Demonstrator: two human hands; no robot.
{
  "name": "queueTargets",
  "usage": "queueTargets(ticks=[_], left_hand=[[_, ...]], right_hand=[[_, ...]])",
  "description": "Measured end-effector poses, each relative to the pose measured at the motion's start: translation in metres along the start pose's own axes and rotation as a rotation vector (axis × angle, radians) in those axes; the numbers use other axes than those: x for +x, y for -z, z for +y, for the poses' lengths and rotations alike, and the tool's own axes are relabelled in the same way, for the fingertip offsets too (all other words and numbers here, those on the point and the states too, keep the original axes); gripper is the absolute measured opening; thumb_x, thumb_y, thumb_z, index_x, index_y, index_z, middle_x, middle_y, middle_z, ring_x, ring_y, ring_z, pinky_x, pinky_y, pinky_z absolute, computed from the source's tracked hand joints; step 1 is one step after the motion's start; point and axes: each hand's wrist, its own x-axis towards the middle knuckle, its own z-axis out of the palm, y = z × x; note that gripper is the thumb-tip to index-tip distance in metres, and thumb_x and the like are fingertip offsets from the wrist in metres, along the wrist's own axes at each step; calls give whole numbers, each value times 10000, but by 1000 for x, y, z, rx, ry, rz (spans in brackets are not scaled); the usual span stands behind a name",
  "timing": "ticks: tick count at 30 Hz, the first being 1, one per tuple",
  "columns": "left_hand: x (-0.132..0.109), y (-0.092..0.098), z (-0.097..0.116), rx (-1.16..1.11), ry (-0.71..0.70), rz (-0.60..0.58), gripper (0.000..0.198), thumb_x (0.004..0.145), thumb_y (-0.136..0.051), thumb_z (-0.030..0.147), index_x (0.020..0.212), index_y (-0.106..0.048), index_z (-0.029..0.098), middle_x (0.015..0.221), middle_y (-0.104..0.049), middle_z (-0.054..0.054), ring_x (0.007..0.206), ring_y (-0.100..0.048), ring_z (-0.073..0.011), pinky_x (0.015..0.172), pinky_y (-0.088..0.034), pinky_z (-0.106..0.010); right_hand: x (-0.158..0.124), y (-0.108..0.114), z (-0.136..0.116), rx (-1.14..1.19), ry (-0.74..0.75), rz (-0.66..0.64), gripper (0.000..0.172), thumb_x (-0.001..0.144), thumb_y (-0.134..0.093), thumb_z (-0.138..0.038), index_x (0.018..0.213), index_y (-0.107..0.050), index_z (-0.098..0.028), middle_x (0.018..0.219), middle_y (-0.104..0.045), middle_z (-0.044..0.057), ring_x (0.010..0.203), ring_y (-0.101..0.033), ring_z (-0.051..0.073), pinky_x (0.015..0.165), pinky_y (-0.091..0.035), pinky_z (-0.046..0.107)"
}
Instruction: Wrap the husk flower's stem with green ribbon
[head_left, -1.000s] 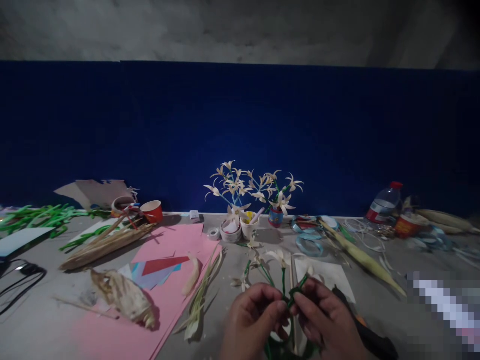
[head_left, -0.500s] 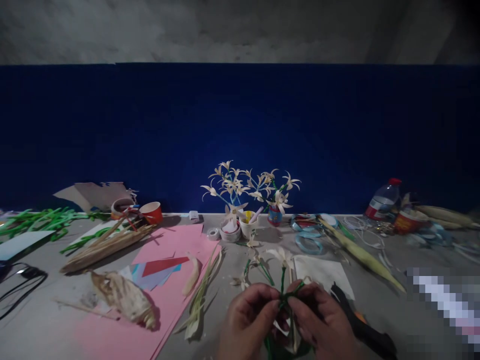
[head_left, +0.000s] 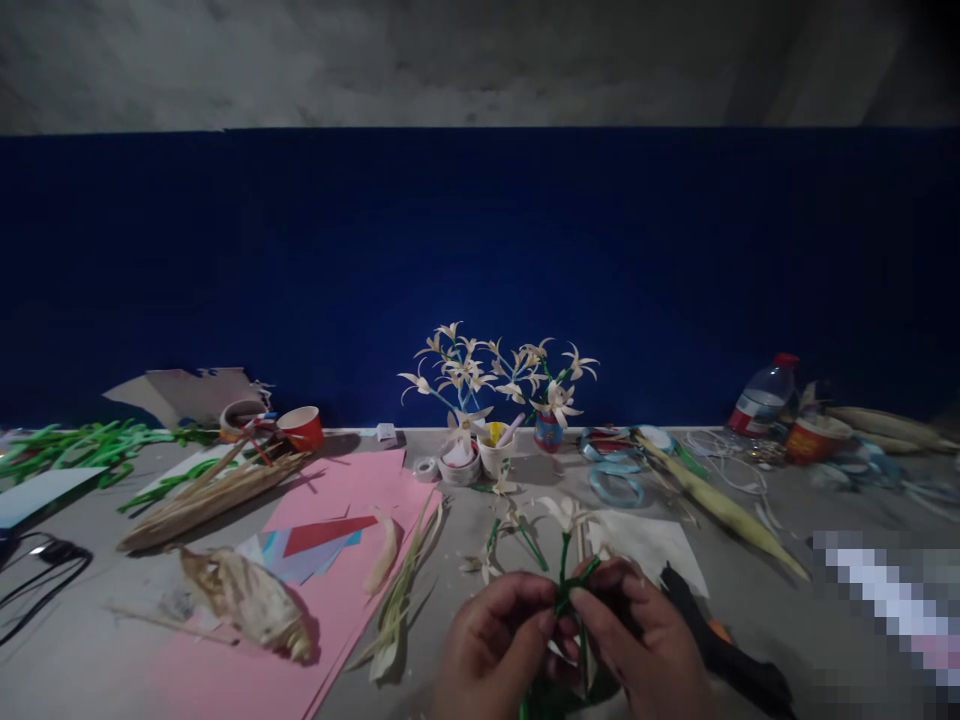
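Observation:
My left hand (head_left: 499, 640) and my right hand (head_left: 641, 635) are close together at the bottom centre. Both pinch a green-wrapped stem (head_left: 565, 575) where several green strands cross. A pale husk flower (head_left: 566, 515) tops this stem, just above my fingertips. Lower green strands hang between the palms, partly hidden by my fingers. Beyond my hands, another pale flower with green stems (head_left: 532, 545) lies on the table. A white paper sheet (head_left: 652, 545) is behind my right hand, and a black tool with an orange part (head_left: 731, 655) lies to its right.
Husk flowers (head_left: 465, 370) stand in small cups at the back. Pink paper (head_left: 345, 480), a dried husk (head_left: 247, 600) and green pipe cleaners (head_left: 82, 440) are on the left. A yellow-green husk (head_left: 724, 505), blue ribbon (head_left: 619, 485) and a plastic bottle (head_left: 763, 395) are on the right.
My fingers have shifted slightly around the crossing of the green strands, and the flower stem has moved a little left. Both hands keep their pinch.

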Motion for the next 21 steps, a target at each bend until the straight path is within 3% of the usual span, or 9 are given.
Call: queueTargets(ticks=[13, 18, 21], left_hand=[[-1, 1, -3, 173, -117, 59, 294, 610, -858, 447, 732, -790, 189, 599, -722, 0, 551, -655, -108, 558, -516, -179], [0, 2, -6, 203, -149, 97, 330, 611, -845, 478, 750, -789, 184, 622, -754, -28, 558, -692, -144, 559, -545, -201], [0, 0, -7, 234, -187, 133, 341, 618, -835, 493, 749, -789, 181, 619, -750, -35, 560, -698, -161, 567, -562, -219]], right_hand=[[4, 6, 2, -99, 133, -95, 210, 673, -835, -372, 744, -711, -218, 669, -690, -11, 610, -626, 138, 575, -522, 185], [7, 7, 3, -170, 167, -151, 227, 704, -804, -402, 741, -712, -197, 672, -685, 8, 606, -627, 151, 573, -531, 209], [5, 1, 0, -159, 187, -102, 241, 677, -823, -394, 700, -702, -187, 666, -663, 4, 590, -614, 145, 551, -523, 208]])
